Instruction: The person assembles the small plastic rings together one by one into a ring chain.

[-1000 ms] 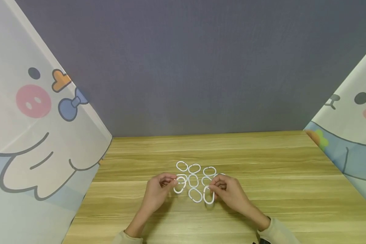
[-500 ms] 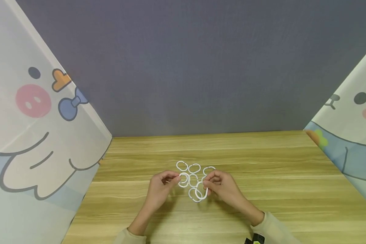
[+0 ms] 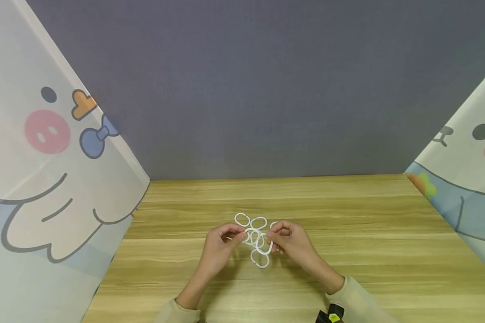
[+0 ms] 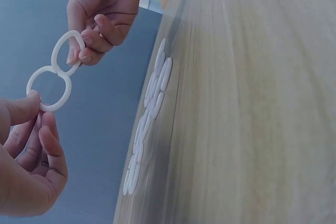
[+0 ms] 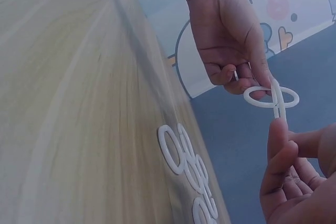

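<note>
In the head view my left hand (image 3: 221,246) pinches a white oval shower curtain ring between thumb and fingertips. My right hand (image 3: 293,242) pinches a second such ring opposite it. Both rings are raised over the table, as the left wrist view shows: the left ring (image 4: 67,94) and the right ring (image 4: 54,55) meet at their edges. Seen from the right wrist, the right ring (image 5: 274,90) stands upright across the flat-lying left ring (image 5: 297,99). I cannot tell whether they are linked. Below them several loose rings (image 3: 260,268) lie on the wood.
The wood-grain table (image 3: 347,269) runs back to a dark grey panel (image 3: 266,89). Side panels with cartoon prints (image 3: 64,202) stand left and right. A black device (image 3: 332,312) sits at the right sleeve.
Both hands have moved toward each other, the right one mostly leftward and the left one rightward. The two held rings, apart a second ago, now meet over the loose ones.
</note>
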Demonstrator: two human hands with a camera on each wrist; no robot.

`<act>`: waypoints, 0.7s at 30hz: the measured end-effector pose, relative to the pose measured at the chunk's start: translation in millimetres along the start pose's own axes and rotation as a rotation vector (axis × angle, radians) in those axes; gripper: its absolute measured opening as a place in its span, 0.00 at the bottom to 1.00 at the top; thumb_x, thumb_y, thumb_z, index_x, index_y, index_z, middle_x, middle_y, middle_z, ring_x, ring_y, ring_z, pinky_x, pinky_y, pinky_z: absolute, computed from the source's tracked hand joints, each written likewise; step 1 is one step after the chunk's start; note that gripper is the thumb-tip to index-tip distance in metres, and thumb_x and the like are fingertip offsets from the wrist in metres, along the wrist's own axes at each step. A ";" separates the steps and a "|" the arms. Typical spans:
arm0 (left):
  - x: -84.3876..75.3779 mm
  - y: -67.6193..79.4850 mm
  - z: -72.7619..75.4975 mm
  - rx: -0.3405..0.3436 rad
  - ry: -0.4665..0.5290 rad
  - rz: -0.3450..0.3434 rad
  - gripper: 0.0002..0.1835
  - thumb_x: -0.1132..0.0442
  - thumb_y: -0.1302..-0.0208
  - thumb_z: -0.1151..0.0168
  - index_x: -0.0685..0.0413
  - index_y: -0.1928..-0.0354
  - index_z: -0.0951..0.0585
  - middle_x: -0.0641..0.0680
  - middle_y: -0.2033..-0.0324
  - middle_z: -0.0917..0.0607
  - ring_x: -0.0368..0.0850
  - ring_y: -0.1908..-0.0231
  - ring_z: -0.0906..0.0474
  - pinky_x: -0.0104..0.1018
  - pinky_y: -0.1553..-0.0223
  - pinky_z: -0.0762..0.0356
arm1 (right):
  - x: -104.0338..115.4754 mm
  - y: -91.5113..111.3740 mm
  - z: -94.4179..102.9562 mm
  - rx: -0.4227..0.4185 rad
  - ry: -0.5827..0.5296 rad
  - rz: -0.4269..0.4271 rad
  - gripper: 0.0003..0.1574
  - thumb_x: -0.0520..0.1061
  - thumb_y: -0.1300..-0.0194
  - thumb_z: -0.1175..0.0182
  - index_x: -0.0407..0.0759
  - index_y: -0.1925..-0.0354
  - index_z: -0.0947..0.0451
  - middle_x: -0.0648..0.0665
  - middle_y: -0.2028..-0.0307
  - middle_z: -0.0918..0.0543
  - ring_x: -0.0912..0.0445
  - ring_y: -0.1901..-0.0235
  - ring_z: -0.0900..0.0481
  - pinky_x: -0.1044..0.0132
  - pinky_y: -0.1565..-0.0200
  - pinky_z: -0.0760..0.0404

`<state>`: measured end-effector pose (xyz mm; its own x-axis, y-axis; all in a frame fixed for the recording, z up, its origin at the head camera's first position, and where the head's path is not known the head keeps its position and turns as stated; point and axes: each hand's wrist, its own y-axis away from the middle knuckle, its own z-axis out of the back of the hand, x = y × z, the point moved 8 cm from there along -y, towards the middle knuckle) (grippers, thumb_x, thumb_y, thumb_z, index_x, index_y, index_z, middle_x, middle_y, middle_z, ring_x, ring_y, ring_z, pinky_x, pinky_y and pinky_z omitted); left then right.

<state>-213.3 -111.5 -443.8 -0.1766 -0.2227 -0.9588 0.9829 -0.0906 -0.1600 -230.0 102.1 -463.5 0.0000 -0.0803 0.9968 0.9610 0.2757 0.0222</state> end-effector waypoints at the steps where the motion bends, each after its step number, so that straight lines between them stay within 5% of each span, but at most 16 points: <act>1: -0.2 -0.2 -0.3 0.000 0.000 0.003 0.07 0.68 0.28 0.25 0.67 0.54 0.10 0.54 0.62 0.09 0.40 0.63 0.16 0.29 0.59 0.18 | 0.0 -0.2 0.1 -0.002 -0.005 -0.001 0.08 0.33 0.24 0.32 0.26 0.56 0.20 0.26 0.65 0.13 0.55 0.75 0.15 0.71 0.74 0.21; 8: -0.8 -1.8 -3.1 0.008 0.024 0.029 0.04 0.68 0.31 0.22 0.61 0.57 0.08 0.55 0.63 0.08 0.41 0.63 0.17 0.29 0.59 0.20 | 0.3 -1.1 0.1 -0.005 -0.022 0.022 0.09 0.33 0.23 0.32 0.25 0.55 0.21 0.24 0.63 0.12 0.56 0.75 0.15 0.72 0.74 0.22; 16: 2.2 -1.5 -5.4 0.027 0.014 0.050 0.05 0.67 0.29 0.24 0.62 0.55 0.09 0.55 0.62 0.09 0.42 0.61 0.16 0.30 0.58 0.19 | 1.9 -1.9 5.2 -0.050 -0.066 0.033 0.20 0.33 0.22 0.34 0.20 0.39 0.21 0.28 0.61 0.11 0.59 0.72 0.14 0.72 0.71 0.20; 21: 5.0 -1.1 -6.3 0.030 0.000 0.058 0.06 0.67 0.28 0.25 0.62 0.55 0.10 0.54 0.62 0.10 0.41 0.62 0.16 0.30 0.58 0.20 | 1.8 -1.8 7.7 -0.074 -0.072 0.012 0.21 0.33 0.23 0.33 0.19 0.38 0.19 0.31 0.63 0.09 0.58 0.70 0.12 0.72 0.69 0.18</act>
<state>-214.9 -106.4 -449.9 -0.1194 -0.2288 -0.9661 0.9896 -0.1065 -0.0970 -233.9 108.8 -461.2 -0.0063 -0.0075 1.0000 0.9789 0.2042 0.0077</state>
